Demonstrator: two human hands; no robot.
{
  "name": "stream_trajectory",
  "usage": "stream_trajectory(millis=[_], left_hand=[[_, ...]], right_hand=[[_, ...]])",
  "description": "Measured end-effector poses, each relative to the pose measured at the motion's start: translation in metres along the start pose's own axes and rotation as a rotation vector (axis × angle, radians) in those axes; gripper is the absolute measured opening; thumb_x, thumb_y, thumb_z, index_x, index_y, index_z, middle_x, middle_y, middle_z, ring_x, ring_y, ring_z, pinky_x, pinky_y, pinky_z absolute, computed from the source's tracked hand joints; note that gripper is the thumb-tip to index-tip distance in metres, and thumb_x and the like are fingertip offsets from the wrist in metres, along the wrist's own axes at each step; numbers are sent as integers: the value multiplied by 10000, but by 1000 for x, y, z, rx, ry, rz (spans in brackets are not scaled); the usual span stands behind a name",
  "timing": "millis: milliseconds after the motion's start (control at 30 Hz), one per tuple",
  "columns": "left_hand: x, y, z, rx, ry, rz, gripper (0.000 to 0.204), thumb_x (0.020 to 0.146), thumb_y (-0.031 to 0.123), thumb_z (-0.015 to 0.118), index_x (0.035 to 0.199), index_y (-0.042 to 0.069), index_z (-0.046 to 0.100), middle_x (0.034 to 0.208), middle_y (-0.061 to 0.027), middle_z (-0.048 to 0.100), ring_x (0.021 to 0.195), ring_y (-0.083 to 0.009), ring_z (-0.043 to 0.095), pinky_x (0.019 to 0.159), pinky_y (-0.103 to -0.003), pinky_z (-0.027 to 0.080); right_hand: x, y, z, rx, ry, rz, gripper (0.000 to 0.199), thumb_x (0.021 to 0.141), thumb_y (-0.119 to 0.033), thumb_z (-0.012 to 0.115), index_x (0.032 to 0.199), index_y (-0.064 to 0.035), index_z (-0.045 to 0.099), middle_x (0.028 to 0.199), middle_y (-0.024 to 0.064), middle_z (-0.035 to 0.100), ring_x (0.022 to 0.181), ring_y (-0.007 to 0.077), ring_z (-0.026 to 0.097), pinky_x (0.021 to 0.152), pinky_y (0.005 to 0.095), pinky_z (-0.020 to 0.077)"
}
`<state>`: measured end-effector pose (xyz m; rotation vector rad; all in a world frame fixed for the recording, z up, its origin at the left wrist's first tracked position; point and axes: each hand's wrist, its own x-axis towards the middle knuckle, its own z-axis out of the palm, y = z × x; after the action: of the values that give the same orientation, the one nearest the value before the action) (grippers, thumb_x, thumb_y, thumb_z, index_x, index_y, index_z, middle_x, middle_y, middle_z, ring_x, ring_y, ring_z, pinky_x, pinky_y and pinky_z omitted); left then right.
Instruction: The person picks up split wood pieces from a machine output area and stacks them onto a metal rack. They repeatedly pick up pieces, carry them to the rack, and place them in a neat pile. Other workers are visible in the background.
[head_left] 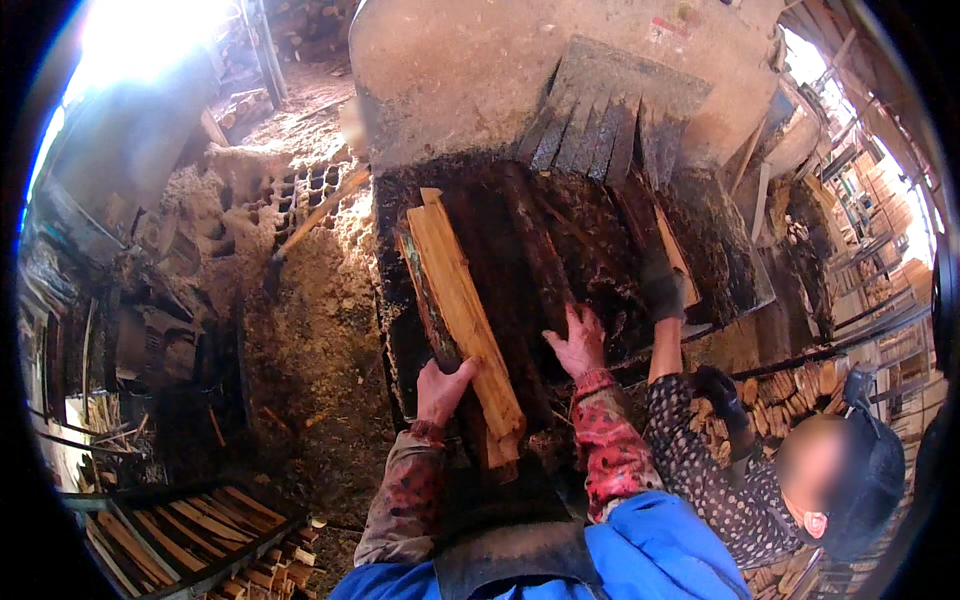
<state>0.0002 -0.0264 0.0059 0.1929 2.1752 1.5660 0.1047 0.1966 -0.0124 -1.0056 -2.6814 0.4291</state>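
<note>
My left hand (445, 390) is closed around the near, left edge of a split wood plank (455, 290), its thumb over the pale face. Dark bark runs along the plank's left side, and the plank lies lengthwise on a dark, grimy machine table (400, 345). My right hand (580, 343) has its fingers spread at the near end of a dark bark-covered slab (535, 235); whether it touches the slab I cannot tell. To the right, a co-worker's dark-gloved hand (661, 290) rests on another piece of wood (675, 255) with a pale edge.
Overlapping dark flaps (600, 125) hang at the table's far side from a large tan machine housing (450, 75). The co-worker (720, 470) stands close at my right, beside stacked split wood (785, 395). A metal rack of wood strips (190, 535) stands lower left; sawdust (310, 330) covers the left ground.
</note>
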Motion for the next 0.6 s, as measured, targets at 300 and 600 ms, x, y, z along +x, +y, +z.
stream_trajectory(millis=[300, 600], left_hand=[[13, -33, 4, -120, -20, 19, 494, 671, 338, 704, 934, -70, 609, 898, -159, 661, 871, -236, 634, 786, -332, 476], [9, -24, 1, -77, -44, -26, 489, 671, 325, 706, 922, -81, 599, 901, -170, 658, 867, -238, 635, 780, -333, 478]], right_hand=[[7, -24, -4, -74, -260, 95, 842, 666, -298, 710, 1346, -46, 283, 1213, 233, 384, 1133, 414, 379, 942, 462, 369], [-12, -15, -20, 138, -266, -72, 709, 654, -252, 672, 1258, 9, 409, 1139, 218, 472, 1070, 376, 470, 907, 400, 414]])
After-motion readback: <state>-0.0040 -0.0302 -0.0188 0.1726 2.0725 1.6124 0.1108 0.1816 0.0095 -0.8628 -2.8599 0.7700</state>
